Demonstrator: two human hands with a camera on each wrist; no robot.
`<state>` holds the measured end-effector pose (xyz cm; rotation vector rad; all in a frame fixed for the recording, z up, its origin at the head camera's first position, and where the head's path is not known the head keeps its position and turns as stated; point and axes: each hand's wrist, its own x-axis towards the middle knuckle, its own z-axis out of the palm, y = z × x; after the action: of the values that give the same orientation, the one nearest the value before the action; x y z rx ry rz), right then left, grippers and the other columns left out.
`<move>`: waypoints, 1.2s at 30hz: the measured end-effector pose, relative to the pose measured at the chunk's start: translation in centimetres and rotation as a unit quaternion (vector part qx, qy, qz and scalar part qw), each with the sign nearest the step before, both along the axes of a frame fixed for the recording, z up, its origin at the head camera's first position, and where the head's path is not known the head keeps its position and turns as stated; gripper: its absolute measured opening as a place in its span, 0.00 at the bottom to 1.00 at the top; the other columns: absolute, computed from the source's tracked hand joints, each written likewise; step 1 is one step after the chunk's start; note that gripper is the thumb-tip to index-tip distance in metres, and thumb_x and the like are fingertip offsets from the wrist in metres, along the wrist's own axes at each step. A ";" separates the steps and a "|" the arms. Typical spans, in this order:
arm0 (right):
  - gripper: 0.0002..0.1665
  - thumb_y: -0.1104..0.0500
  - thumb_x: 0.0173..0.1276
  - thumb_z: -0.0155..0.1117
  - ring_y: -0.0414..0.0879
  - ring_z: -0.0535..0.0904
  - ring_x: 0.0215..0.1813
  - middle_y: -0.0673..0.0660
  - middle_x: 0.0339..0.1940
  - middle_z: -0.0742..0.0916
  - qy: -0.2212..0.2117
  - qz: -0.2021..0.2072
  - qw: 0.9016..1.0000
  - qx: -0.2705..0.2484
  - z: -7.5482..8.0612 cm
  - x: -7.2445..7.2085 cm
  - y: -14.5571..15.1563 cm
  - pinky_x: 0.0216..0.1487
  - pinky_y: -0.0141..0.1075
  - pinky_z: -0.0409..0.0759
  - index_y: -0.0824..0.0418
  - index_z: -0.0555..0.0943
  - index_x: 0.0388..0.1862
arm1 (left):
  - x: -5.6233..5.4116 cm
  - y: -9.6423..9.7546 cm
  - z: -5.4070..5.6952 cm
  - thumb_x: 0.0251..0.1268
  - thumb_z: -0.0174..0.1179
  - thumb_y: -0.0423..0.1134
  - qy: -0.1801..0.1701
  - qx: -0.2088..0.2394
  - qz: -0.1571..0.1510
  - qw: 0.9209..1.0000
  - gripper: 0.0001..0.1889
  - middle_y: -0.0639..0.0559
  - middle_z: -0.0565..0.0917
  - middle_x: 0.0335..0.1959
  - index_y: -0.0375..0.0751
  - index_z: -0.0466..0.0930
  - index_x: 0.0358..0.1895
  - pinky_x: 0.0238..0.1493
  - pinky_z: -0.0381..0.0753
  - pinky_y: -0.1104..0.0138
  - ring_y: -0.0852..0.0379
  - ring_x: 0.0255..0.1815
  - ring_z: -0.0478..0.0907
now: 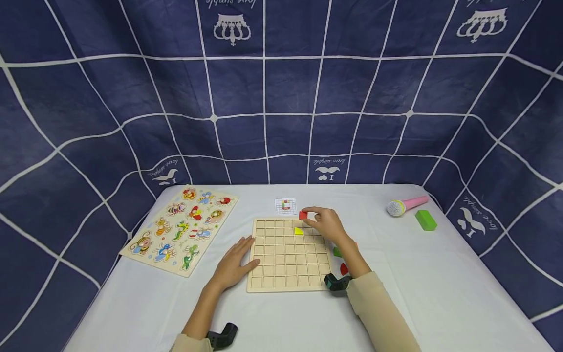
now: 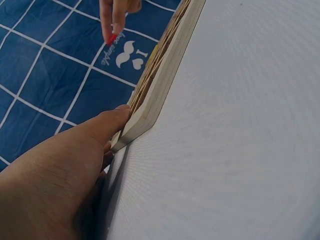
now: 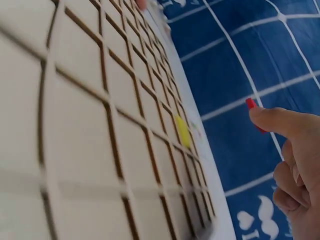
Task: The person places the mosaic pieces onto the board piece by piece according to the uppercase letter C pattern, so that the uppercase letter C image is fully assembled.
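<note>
A wooden grid board lies on the table. One yellow piece with a rounded corner sits in a square near its far edge. My right hand pinches a small red square piece between thumb and fingers, raised over the board's far edge. In the right wrist view that red piece is mostly covered by the fingers. My left hand rests along the board's left side with fingers extended. Its thumb touches the rim in the left wrist view.
A small pattern card lies just beyond the board. Red and green pieces lie beside its right edge, partly behind my right arm. An insect puzzle is at left; a pink toy microphone and a green block are at right.
</note>
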<state>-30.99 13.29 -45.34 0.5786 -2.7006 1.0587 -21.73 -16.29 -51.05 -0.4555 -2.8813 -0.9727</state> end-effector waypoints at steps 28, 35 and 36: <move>0.15 0.57 0.58 0.69 0.30 0.48 0.09 0.42 0.05 0.60 -0.040 0.066 0.997 0.006 -3.9 -0.2 -3.4 0.14 0.28 0.52 0.57 0.84 0.46 | -0.1 -0.3 -0.4 0.61 0.56 0.56 0.007 -0.002 -0.005 1.000 0.37 0.49 0.59 0.70 0.42 0.59 0.70 0.69 0.48 0.54 0.50 0.72 0.49; 0.17 0.53 0.59 0.67 0.34 0.51 0.10 0.42 0.05 0.63 -0.035 0.089 0.995 0.006 -4.3 -0.6 -3.0 0.12 0.28 0.54 0.56 0.84 0.47 | -0.1 -0.2 -0.2 0.61 0.57 0.55 0.001 0.002 -0.002 1.000 0.37 0.49 0.59 0.70 0.42 0.59 0.70 0.70 0.47 0.54 0.50 0.72 0.48; 0.17 0.53 0.59 0.67 0.35 0.51 0.10 0.42 0.05 0.63 -0.037 0.091 0.995 0.006 -4.3 -0.7 -3.0 0.13 0.28 0.54 0.56 0.84 0.47 | -0.1 -0.2 -0.2 0.61 0.57 0.55 0.000 0.002 -0.002 1.000 0.37 0.50 0.59 0.71 0.42 0.59 0.70 0.70 0.47 0.54 0.50 0.72 0.48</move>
<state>-31.66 10.28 -49.63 0.8159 -2.7627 1.1282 -21.86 -16.48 -51.25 -0.4615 -2.8787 -0.9777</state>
